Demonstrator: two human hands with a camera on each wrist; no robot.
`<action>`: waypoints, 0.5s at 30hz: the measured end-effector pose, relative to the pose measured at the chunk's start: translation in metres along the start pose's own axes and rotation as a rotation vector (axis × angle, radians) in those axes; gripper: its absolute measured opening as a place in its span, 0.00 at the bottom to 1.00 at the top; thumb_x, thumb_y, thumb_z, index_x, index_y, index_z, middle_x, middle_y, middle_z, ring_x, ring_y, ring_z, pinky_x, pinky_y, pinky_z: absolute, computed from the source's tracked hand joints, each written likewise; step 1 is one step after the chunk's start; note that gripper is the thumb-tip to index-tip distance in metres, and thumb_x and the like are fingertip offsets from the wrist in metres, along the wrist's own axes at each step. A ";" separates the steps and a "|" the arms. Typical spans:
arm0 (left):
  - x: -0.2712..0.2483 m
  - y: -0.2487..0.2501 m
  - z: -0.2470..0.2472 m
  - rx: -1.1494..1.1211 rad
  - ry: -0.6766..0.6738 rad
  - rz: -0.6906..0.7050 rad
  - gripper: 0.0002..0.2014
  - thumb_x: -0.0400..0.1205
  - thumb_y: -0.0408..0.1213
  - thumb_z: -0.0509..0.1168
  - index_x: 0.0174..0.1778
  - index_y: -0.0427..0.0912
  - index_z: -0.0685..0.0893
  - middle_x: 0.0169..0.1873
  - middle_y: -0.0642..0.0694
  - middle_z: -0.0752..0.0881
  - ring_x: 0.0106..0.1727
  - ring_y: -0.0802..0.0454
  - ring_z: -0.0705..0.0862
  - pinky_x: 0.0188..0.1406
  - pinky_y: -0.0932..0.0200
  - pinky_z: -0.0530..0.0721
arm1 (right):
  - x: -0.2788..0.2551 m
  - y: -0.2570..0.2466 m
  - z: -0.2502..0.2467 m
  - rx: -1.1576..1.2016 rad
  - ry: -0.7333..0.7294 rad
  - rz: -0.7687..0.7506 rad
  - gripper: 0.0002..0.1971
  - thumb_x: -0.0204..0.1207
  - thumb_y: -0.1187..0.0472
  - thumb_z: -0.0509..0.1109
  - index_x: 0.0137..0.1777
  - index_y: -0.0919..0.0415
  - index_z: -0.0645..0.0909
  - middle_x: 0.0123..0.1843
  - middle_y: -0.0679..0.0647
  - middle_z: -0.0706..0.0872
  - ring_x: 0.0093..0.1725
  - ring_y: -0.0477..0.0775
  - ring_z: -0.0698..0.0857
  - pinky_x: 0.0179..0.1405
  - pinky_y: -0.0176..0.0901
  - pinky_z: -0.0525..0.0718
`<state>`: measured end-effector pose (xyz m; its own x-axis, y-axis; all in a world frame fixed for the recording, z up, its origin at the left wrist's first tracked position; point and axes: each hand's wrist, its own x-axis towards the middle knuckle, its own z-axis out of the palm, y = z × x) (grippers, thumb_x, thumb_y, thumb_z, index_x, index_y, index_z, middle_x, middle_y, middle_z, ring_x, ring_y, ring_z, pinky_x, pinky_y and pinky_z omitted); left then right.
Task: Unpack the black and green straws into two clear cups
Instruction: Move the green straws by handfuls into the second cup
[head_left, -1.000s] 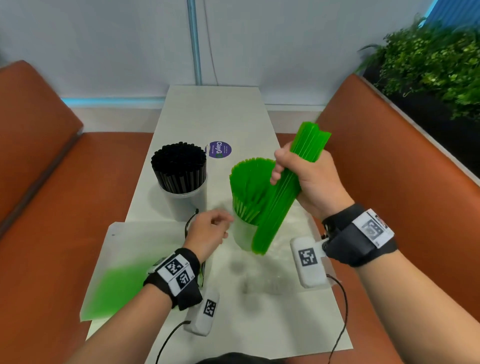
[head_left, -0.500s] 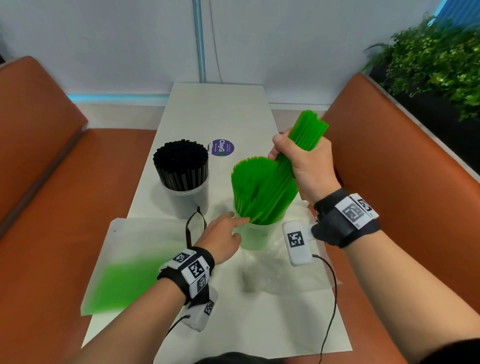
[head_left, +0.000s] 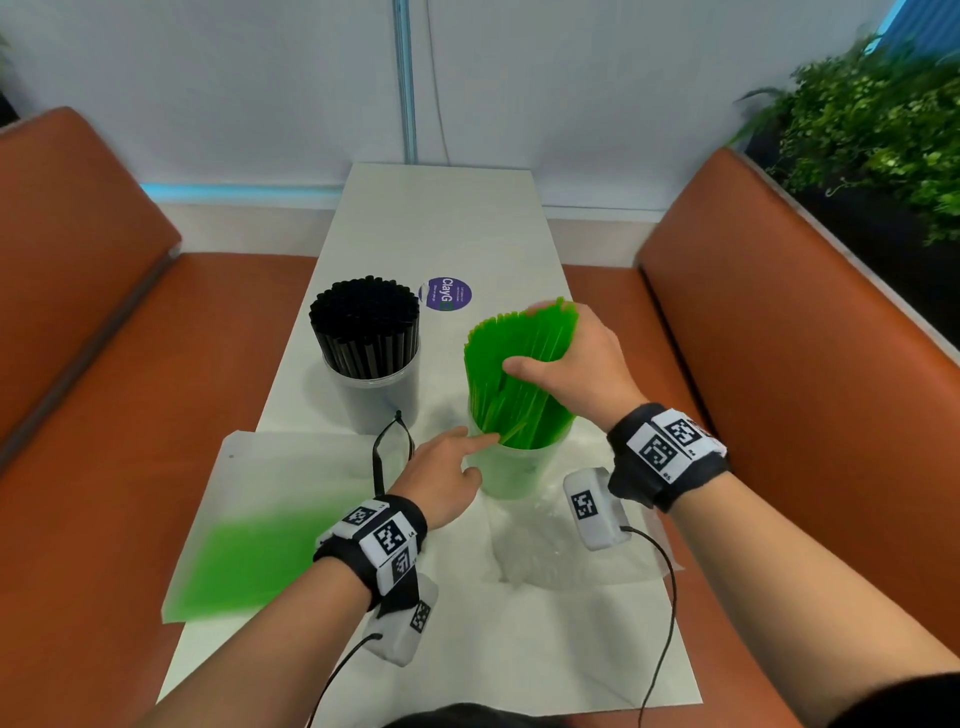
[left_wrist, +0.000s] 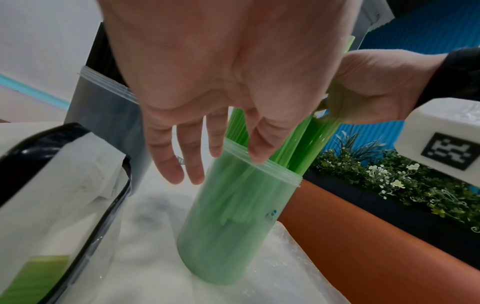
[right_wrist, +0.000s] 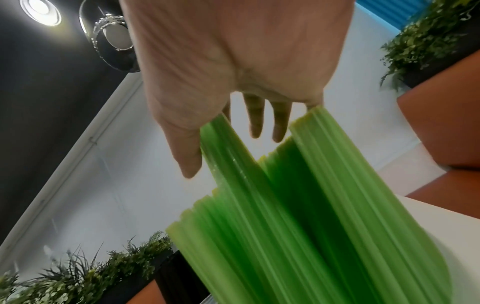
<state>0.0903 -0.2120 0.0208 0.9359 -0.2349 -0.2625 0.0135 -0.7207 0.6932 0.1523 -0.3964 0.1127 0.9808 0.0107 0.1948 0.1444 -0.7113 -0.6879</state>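
Observation:
A clear cup (head_left: 379, 400) at the left is packed with black straws (head_left: 363, 322). To its right a second clear cup (head_left: 511, 473) holds green straws (head_left: 514, 374) that fan out and lean to the right. My right hand (head_left: 566, 364) lies over their upper ends with fingers straight and thumb (head_left: 514, 366) spread; in the right wrist view the green straws (right_wrist: 311, 226) run between thumb and fingers. My left hand (head_left: 447, 467) is open, its index fingertip at the near rim of the green straws' cup (left_wrist: 233, 226).
A flat plastic bag (head_left: 260, 551) with more green straws lies at the near left of the white table (head_left: 441, 218). Crumpled clear wrap (head_left: 545, 551) lies near the right. A purple sticker (head_left: 448, 294), orange benches (head_left: 779, 364) on both sides and a plant (head_left: 872, 119) are around.
My right hand brought the green bundle down into the cup and loosened from a fist to straight fingers. My left hand reached forward to the cup's rim.

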 end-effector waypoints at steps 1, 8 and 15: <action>0.000 0.000 0.000 -0.003 0.000 0.000 0.28 0.85 0.34 0.59 0.78 0.64 0.73 0.84 0.46 0.65 0.79 0.41 0.72 0.79 0.46 0.70 | 0.000 -0.002 -0.002 0.047 0.044 -0.047 0.36 0.61 0.45 0.83 0.69 0.46 0.75 0.66 0.44 0.80 0.63 0.43 0.77 0.67 0.43 0.76; -0.001 0.001 0.000 -0.026 0.013 0.014 0.27 0.84 0.33 0.60 0.78 0.61 0.75 0.83 0.48 0.68 0.76 0.43 0.74 0.77 0.53 0.71 | 0.002 -0.010 -0.002 -0.009 0.123 -0.394 0.24 0.80 0.54 0.69 0.76 0.51 0.71 0.75 0.49 0.75 0.70 0.46 0.77 0.72 0.36 0.73; 0.000 0.001 0.001 -0.026 0.043 0.046 0.27 0.83 0.33 0.60 0.77 0.60 0.76 0.78 0.54 0.74 0.64 0.51 0.79 0.61 0.67 0.71 | -0.016 -0.006 0.022 -0.663 -0.306 -0.383 0.41 0.80 0.31 0.35 0.86 0.56 0.51 0.87 0.58 0.54 0.86 0.58 0.50 0.83 0.65 0.45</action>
<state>0.0896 -0.2135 0.0211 0.9500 -0.2385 -0.2014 -0.0209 -0.6924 0.7212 0.1386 -0.3770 0.0987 0.8855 0.4598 0.0667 0.4628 -0.8856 -0.0387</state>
